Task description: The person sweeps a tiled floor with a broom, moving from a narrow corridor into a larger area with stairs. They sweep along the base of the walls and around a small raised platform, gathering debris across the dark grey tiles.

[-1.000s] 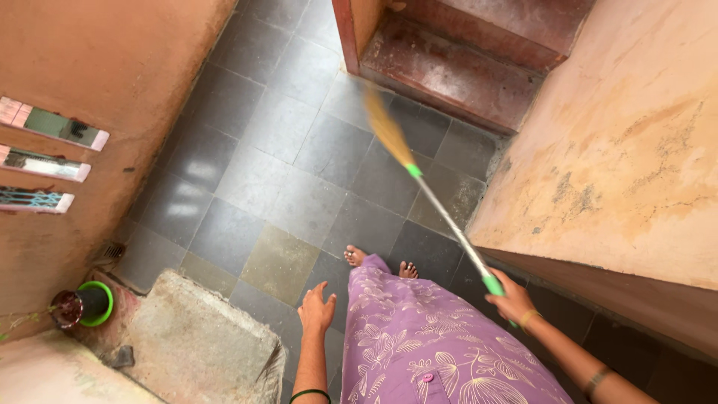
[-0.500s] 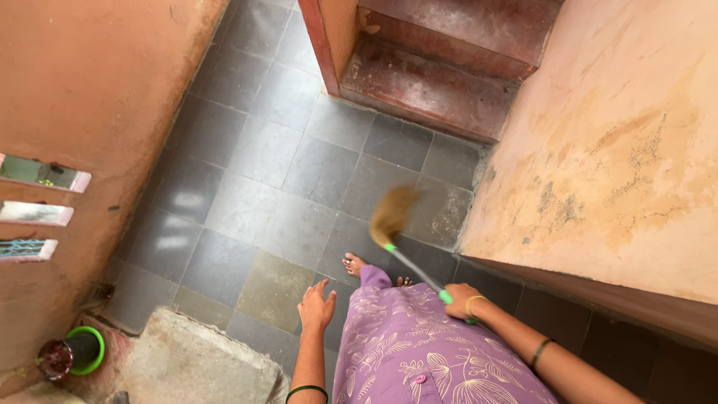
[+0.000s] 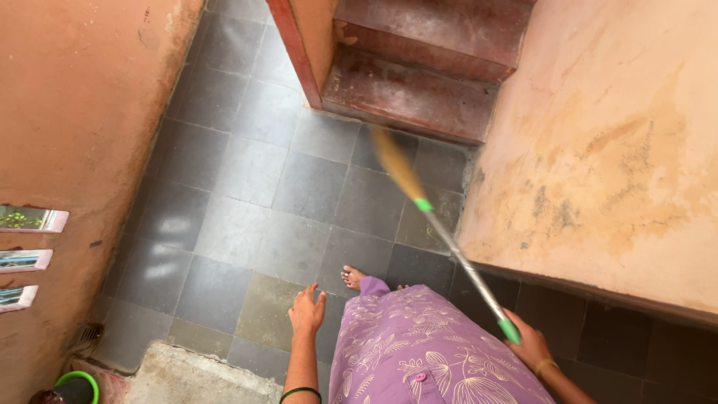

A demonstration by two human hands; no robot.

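My right hand (image 3: 532,346), low in the right part of the frame, has its fingers curled tight around the green grip end of the broom (image 3: 449,243). From there the silver handle runs up and left across the picture to a green collar, and beyond it the straw-coloured bristles, blurred, lie over the dark floor tiles (image 3: 247,172) just below the red steps (image 3: 407,90) at the top centre. A yellow band sits on that wrist.

My left hand (image 3: 307,313), near the bottom centre, holds nothing: its fingers are spread slightly and point up the frame, hanging free above the tiles beside the purple flowered dress (image 3: 426,352). A dark green bangle circles that forearm at the bottom edge. The toes of one bare foot (image 3: 351,277) show just above the dress hem.

A peach-stained wall (image 3: 613,150) fills the right side and an orange wall (image 3: 75,112) the left. A rough concrete slab (image 3: 187,374) lies at the lower left, with a green-rimmed pot (image 3: 75,385) in the corner beside it.
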